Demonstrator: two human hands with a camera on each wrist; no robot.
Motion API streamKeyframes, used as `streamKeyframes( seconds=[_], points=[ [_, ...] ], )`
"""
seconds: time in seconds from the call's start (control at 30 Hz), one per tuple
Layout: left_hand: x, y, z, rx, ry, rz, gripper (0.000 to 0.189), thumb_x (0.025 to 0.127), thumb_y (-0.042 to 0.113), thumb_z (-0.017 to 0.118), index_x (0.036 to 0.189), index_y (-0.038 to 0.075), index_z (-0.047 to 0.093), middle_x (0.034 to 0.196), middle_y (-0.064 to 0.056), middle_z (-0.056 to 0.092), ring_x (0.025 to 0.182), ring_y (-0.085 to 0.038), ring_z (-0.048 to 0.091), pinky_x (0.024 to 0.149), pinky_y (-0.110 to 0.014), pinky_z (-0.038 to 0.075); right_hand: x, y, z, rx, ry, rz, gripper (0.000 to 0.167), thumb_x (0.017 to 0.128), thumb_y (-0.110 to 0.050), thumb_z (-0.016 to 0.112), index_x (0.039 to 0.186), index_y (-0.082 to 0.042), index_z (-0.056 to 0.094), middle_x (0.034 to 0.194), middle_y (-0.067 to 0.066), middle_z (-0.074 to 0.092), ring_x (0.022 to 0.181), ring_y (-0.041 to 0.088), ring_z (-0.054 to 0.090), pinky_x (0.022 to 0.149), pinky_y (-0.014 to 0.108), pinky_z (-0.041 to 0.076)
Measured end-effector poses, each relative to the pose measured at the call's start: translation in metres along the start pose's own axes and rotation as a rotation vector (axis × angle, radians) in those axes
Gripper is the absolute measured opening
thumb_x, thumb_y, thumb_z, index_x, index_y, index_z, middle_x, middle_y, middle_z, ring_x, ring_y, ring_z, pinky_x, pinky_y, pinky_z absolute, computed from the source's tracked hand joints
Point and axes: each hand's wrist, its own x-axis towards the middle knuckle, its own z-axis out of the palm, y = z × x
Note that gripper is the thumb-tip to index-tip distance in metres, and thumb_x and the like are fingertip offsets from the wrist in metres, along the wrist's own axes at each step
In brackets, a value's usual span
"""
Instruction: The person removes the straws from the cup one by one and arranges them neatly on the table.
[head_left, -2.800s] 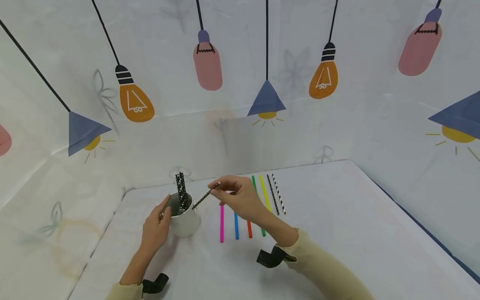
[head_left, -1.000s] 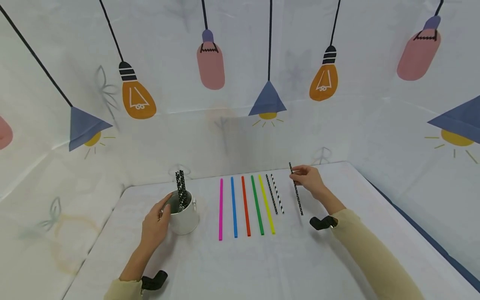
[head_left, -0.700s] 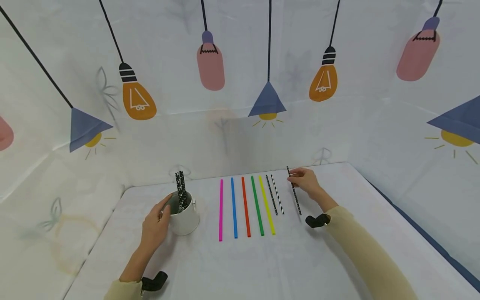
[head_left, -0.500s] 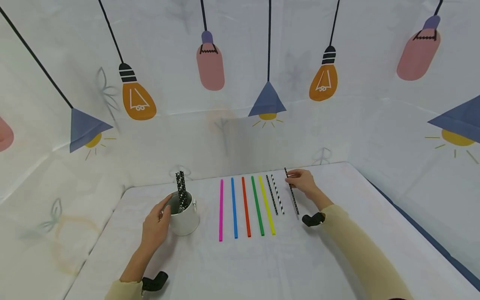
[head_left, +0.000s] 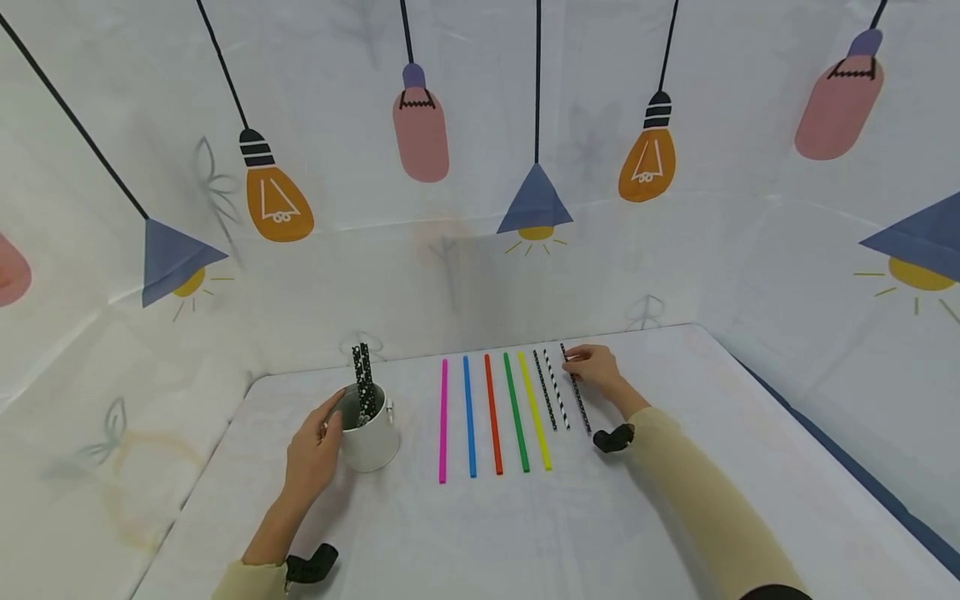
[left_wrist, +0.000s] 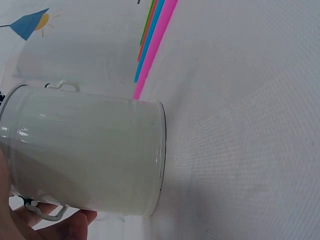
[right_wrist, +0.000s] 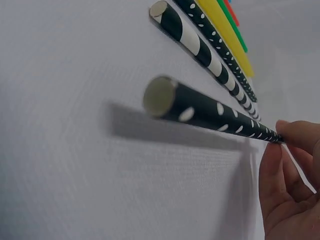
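Fingers [right_wrist: 272,172] of the right hand [head_left: 597,367] pinch a white-flecked black straw [right_wrist: 215,114] near the tabletop's [head_left: 480,533] far edge, beside a striped straw [right_wrist: 205,51]; the left hand [head_left: 313,457] grips a white bucket [head_left: 371,448] of patterned straws [head_left: 364,387] toward the left edge.

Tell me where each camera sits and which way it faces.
Head: on the head, facing forward and down at the tabletop; left hand, right hand and sleeves show.
Left wrist: on that wrist, facing the white pail; part of the left hand shows.
Right wrist: on that wrist, facing along the held spotted straw; part of the right hand shows.
Shared by head and left wrist: the white pail.
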Motion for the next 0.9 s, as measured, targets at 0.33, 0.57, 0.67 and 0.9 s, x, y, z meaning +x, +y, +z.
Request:
streamKeyframes(
  seconds=[0.33, 0.57, 0.67, 0.9],
  points=[
    [0.000, 0.001, 0.001, -0.011, 0.010, 0.010, 0.045, 0.107, 0.032, 0.033, 0.147, 0.016, 0.044, 0.144, -0.019, 0.045, 0.130, -0.042, 0.042, 0.097, -0.059, 0.039, 0.002, -0.003, 0.009, -0.073, 0.007, 0.005, 0.033, 0.087, -0.011, 0.073, 0.117, 0.000, 0.066, 0.103, 0.016, 0.067, 0.070, 0.018, 0.060, 0.061, 0.028, 0.049],
    [-0.003, -0.001, 0.002, -0.008, 0.022, 0.021, 0.045, 0.106, 0.031, 0.034, 0.146, 0.015, 0.045, 0.143, -0.020, 0.046, 0.126, -0.043, 0.045, 0.094, -0.061, 0.039, 0.005, -0.005, 0.014, -0.095, 0.000, 0.007, 0.033, 0.086, -0.010, 0.072, 0.117, 0.001, 0.066, 0.103, 0.017, 0.066, 0.070, 0.017, 0.060, 0.061, 0.027, 0.050],
    [-0.003, -0.001, 0.003, -0.006, 0.028, 0.025, 0.045, 0.107, 0.031, 0.034, 0.146, 0.014, 0.045, 0.142, -0.020, 0.047, 0.126, -0.044, 0.045, 0.094, -0.060, 0.040, 0.006, -0.005, 0.015, -0.102, 0.004, 0.007, 0.033, 0.086, -0.010, 0.073, 0.117, 0.001, 0.066, 0.103, 0.016, 0.066, 0.071, 0.017, 0.060, 0.061, 0.027, 0.051],
    [-0.002, 0.002, 0.002, -0.012, 0.027, 0.016, 0.045, 0.106, 0.032, 0.034, 0.146, 0.015, 0.045, 0.143, -0.019, 0.046, 0.127, -0.043, 0.044, 0.096, -0.060, 0.039, 0.008, -0.005, 0.017, -0.120, 0.001, -0.007, 0.033, 0.087, -0.010, 0.072, 0.117, 0.002, 0.066, 0.103, 0.016, 0.067, 0.073, 0.018, 0.061, 0.062, 0.027, 0.051]
  ],
)
